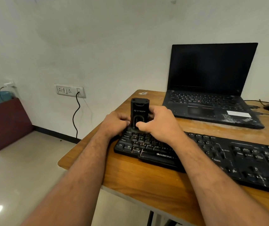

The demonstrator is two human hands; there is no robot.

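Likely light, stiff, slick; best gripped by flat sides. Clamping black device [139, 110] at left end of keyboard [228, 160], left hand [115, 122] and right hand [159, 121] fingers curled round it.

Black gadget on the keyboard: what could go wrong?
The black gadget stands upright on the keyboard, gripped by the left hand and right hand; pressed hard, it might slip and pop a key. The keyboard's corner lies near the table edge, so pushing could slide it off.
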